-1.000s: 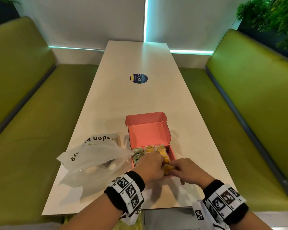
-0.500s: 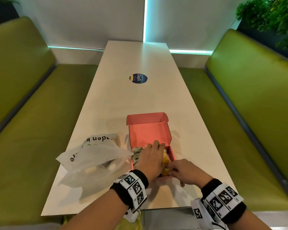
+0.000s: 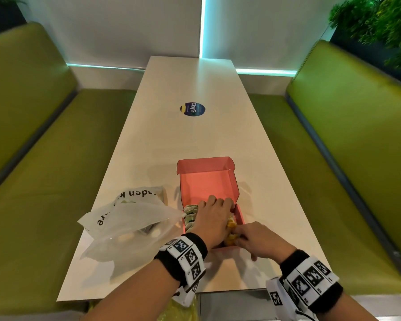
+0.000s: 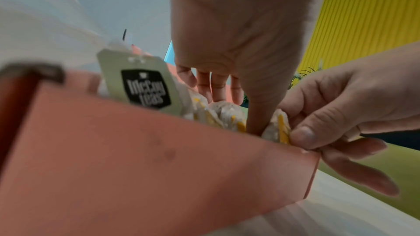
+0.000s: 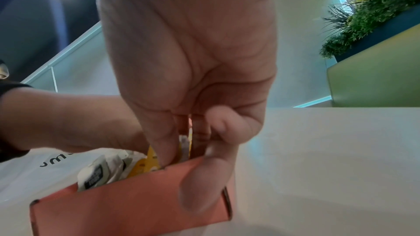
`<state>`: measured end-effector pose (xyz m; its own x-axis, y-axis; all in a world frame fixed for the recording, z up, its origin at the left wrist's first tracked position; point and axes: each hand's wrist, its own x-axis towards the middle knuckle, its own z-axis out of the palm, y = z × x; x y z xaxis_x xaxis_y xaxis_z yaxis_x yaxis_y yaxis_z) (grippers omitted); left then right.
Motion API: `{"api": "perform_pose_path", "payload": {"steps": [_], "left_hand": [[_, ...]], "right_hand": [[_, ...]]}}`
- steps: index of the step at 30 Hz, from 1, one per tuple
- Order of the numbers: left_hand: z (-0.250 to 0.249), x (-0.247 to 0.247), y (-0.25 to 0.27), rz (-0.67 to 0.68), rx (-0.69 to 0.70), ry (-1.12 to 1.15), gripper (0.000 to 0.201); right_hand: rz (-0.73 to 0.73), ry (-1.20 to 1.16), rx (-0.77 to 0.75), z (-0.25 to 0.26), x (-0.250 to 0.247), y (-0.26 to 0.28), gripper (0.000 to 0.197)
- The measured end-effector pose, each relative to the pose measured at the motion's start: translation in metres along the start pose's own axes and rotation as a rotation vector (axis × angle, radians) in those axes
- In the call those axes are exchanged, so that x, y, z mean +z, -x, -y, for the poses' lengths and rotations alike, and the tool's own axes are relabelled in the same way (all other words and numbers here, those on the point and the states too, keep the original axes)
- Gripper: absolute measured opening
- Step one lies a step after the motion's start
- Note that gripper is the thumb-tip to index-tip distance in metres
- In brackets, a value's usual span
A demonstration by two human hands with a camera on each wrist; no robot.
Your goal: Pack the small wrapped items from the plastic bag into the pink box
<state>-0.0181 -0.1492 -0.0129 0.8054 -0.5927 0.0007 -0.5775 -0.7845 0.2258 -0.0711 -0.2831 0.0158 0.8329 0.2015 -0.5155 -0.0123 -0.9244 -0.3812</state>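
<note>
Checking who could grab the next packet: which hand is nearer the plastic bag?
Left. The left hand lies over the pink box right beside the plastic bag; the right hand pinches a yellow packet at the box's far corner from it.

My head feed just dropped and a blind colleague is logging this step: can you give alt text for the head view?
Both hands work at the near end of an open pink box on a white table: the left hand lies across the packed sachets, the right hand pinches a yellow sachet at the box's near right corner. A crumpled plastic bag lies left of the box.
</note>
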Motion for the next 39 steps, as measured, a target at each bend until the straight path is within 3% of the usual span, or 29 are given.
{"api": "perform_pose_path", "payload": {"steps": [6, 13, 18, 23, 27, 30, 35, 39], "left_hand": [[0.002, -0.001, -0.005, 0.006, -0.046, -0.022, 0.055], [0.002, -0.001, -0.004, -0.017, -0.001, -0.092, 0.060], [0.005, -0.001, -0.005, -0.089, 0.024, -0.074, 0.052], [0.008, -0.006, -0.002, -0.113, -0.012, 0.065, 0.041], [0.010, -0.009, 0.003, -0.130, -0.014, 0.091, 0.026], [0.010, -0.009, 0.009, -0.131, 0.066, 0.061, 0.023], [0.011, 0.005, 0.015, -0.126, 0.116, -0.014, 0.035], [0.006, 0.012, 0.014, -0.223, 0.059, -0.035, 0.047]], "right_hand": [[-0.116, -0.016, 0.019, 0.003, 0.006, 0.004, 0.012], [-0.081, 0.040, 0.016, 0.005, 0.005, 0.003, 0.026], [-0.099, 0.037, 0.027, 0.006, 0.005, 0.000, 0.022], [-0.266, 0.011, 0.047, 0.001, 0.012, -0.004, 0.032], [-0.332, -0.042, 0.054, -0.001, 0.016, -0.005, 0.019], [-0.375, -0.039, 0.085, -0.003, 0.022, -0.008, 0.014], [-0.436, -0.014, 0.121, -0.004, 0.031, -0.013, 0.026], [-0.464, -0.066, 0.076, 0.000, 0.031, -0.007, 0.004]]}}
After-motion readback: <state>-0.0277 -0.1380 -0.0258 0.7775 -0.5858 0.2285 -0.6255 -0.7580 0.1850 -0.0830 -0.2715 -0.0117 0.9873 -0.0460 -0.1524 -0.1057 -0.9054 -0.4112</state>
